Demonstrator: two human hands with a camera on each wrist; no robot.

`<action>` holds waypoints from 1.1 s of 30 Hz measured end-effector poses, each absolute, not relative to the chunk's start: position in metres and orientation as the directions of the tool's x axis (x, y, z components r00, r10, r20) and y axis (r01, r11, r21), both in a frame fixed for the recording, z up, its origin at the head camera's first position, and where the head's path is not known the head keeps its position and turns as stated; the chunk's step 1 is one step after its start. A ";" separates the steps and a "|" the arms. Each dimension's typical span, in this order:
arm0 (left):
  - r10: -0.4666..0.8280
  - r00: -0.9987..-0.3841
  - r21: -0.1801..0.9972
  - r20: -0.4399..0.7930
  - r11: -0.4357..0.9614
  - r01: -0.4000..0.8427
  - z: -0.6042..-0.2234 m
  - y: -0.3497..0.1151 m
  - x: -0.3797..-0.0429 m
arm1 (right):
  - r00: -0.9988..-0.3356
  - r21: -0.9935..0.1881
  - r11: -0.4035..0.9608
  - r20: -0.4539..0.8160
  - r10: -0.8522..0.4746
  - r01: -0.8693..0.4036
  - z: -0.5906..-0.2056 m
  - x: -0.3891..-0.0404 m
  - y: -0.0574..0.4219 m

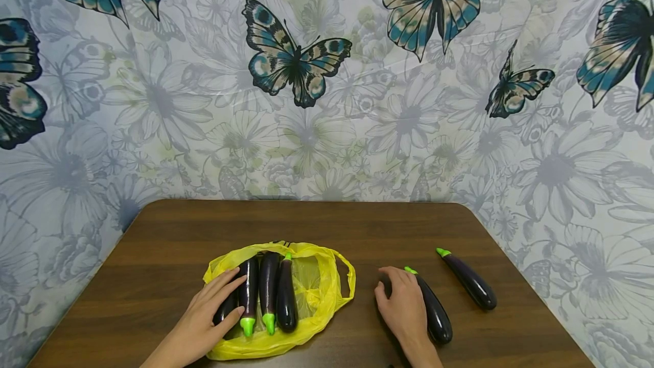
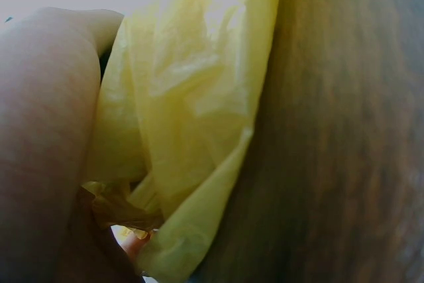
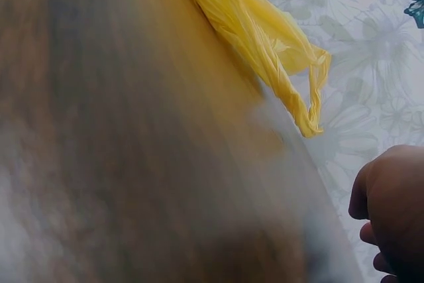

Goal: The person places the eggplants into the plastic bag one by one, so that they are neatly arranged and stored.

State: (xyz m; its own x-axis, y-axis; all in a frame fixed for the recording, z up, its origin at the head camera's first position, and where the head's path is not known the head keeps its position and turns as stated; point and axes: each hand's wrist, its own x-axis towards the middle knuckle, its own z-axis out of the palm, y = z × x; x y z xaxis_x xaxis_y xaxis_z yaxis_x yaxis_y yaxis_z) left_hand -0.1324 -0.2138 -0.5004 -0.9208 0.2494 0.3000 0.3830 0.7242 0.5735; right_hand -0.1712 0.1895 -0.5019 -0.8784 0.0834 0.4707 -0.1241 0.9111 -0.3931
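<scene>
A yellow plastic bag (image 1: 327, 322) lies with its mouth open on the wooden table, several dark eggplants (image 1: 268, 285) side by side in it. My left hand (image 1: 206, 311) reaches over the bag's left rim. Its fingers stretch across the leftmost eggplant (image 1: 225, 306), and the thumb lies lower on it. In the left wrist view, the yellow bag (image 2: 192, 97) is close beside that hand. My right hand (image 1: 403, 302) is right against an eggplant (image 1: 434, 311) on the table. Bent fingers show on the right hand (image 3: 391, 213) in its wrist view; what lies under its palm is hidden.
Another eggplant (image 1: 470, 280) lies farther right, its green stem toward the back. The brown table (image 1: 317, 223) ends at a wall with a butterfly and flower pattern (image 1: 306, 146). One bag handle (image 1: 351, 280) sticks out toward the right hand.
</scene>
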 end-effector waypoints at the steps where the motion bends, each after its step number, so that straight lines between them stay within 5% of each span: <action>1: 0.250 -0.920 0.573 0.301 0.724 0.384 -0.500 -0.214 -0.132 | -0.882 -0.396 0.911 0.464 0.086 -0.120 -0.502 -0.171 0.190; 25: 0.243 -0.930 0.575 0.277 0.733 0.363 -0.498 -0.213 -0.132 | -0.832 -0.358 0.920 0.550 0.072 -0.158 -0.496 -0.172 0.203; 33: 0.246 -0.930 0.580 0.275 0.729 0.364 -0.498 -0.214 -0.132 | -0.850 -0.327 0.943 0.513 0.118 -0.067 -0.493 -0.170 0.209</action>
